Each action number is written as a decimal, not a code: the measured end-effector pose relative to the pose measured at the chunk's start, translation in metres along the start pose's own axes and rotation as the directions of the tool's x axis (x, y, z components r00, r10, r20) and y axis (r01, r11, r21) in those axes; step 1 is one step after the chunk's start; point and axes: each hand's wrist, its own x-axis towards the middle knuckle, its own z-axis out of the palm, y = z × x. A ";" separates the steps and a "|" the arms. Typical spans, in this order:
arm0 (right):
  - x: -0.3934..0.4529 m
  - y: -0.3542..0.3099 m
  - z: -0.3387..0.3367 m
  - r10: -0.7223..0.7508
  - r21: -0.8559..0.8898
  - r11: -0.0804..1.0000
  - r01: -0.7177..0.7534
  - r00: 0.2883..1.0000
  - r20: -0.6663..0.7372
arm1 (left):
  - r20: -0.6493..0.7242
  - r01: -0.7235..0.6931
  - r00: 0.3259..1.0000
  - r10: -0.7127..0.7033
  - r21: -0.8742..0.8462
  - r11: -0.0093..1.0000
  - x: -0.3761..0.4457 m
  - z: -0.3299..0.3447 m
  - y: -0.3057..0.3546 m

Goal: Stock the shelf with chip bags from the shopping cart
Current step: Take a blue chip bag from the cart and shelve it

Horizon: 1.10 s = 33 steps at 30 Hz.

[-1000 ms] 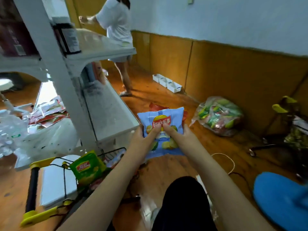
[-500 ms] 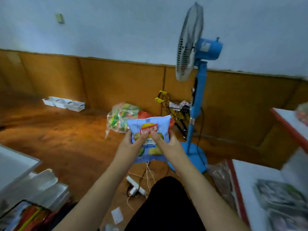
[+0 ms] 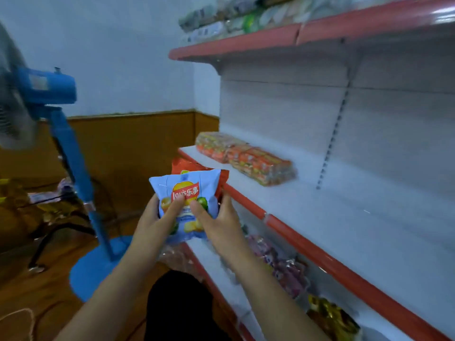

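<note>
Both hands hold a stack of chip bags in front of me. The front one is a light blue chip bag (image 3: pixel 187 188) with a red and yellow logo; a red chip bag (image 3: pixel 182 166) shows behind it. My left hand (image 3: pixel 157 217) grips the stack's left side, thumb across the front. My right hand (image 3: pixel 216 220) grips the right side. The bags hover just left of the red front edge of the white middle shelf (image 3: pixel 344 217). The shopping cart is out of view.
Orange wrapped packs (image 3: pixel 246 158) lie at the left end of the middle shelf. The top shelf (image 3: pixel 246 40) carries packets. Pink and gold packets (image 3: pixel 290 269) fill the lower shelf. A blue standing fan (image 3: pixel 73 153) is at my left on the wooden floor.
My view has swung right from the cart, past the fan, to the red-edged shelving. Both hands have kept hold of the chip bags throughout, now close to the middle shelf's edge.
</note>
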 end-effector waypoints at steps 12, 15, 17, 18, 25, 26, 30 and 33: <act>-0.035 0.052 -0.270 0.128 -0.162 0.953 -0.257 0.823 -0.554 | 0.662 0.000 0.749 0.036 -0.055 0.998 0.018 0.300 -0.029; -0.055 0.064 -0.317 0.183 -0.101 0.940 -0.325 0.734 -0.654 | 0.749 -0.017 0.662 0.042 -0.041 0.999 0.004 0.359 -0.039; -0.062 0.070 -0.343 0.196 -0.073 0.927 -0.368 0.640 -0.743 | 0.798 -0.004 0.602 0.042 -0.050 0.999 -0.004 0.395 -0.047; -0.065 0.074 -0.355 0.198 -0.067 0.917 -0.394 0.594 -0.780 | 0.820 0.012 0.572 0.032 -0.048 0.999 -0.008 0.411 -0.050; -0.073 0.101 -0.399 0.065 -0.131 0.857 -0.499 0.356 -0.932 | 0.877 0.078 0.476 -0.061 0.026 0.997 -0.036 0.486 -0.065; -0.072 0.099 -0.398 0.074 -0.114 0.853 -0.509 0.334 -0.940 | 0.881 0.094 0.468 -0.067 0.026 0.995 -0.039 0.492 -0.065; -0.073 0.101 -0.395 0.100 -0.068 0.810 -0.583 0.251 -0.963 | 0.887 0.085 0.458 -0.060 0.024 0.996 -0.047 0.507 -0.066; -0.073 0.108 -0.390 0.107 -0.060 0.763 -0.643 0.218 -0.970 | 0.877 0.068 0.479 -0.039 0.008 0.998 -0.046 0.514 -0.074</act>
